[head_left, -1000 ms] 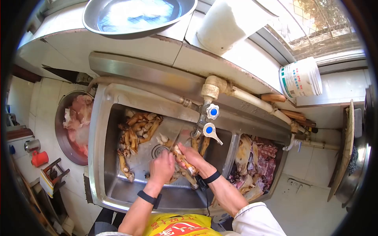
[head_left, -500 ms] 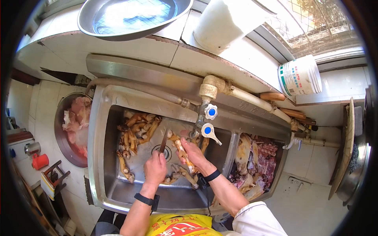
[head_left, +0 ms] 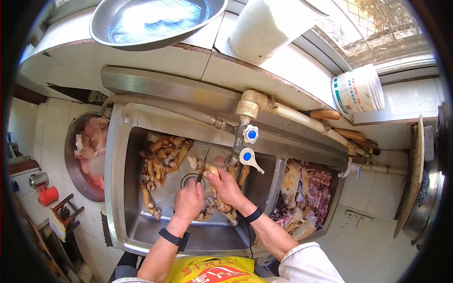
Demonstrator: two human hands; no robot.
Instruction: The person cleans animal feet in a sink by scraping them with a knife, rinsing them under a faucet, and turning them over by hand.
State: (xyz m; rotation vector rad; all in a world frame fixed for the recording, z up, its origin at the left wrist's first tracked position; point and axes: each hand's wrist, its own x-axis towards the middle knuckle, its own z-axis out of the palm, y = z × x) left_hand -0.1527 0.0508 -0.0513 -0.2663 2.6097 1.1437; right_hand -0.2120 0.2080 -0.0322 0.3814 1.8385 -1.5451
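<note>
My left hand (head_left: 189, 200) is closed around the handle of a knife (head_left: 204, 162), its blade pointing up and away over the sink basin (head_left: 188, 237). In my right hand (head_left: 226, 189) is a trotter (head_left: 210, 170), mostly hidden by my fingers, with the blade against or just beside it. Both hands are over the drain area, close together. Below my right hand several more trotters (head_left: 230, 216) lie on the basin floor. A heap of browned trotters (head_left: 163, 158) fills the basin's upper left, with a single one lower down.
A tap with blue-marked handles (head_left: 247, 154) stands over the basin. The right basin holds cut meat (head_left: 317, 188). To the left, a metal bowl (head_left: 78, 177) contains pale meat. On the ledge are a basin of water (head_left: 155, 42), a white bucket (head_left: 264, 33) and a labelled tub (head_left: 357, 90).
My left hand and the knife have shifted slightly right, bringing the blade to the trotter. My right hand has turned over the trotter, and a pale piece now shows left of the blade.
</note>
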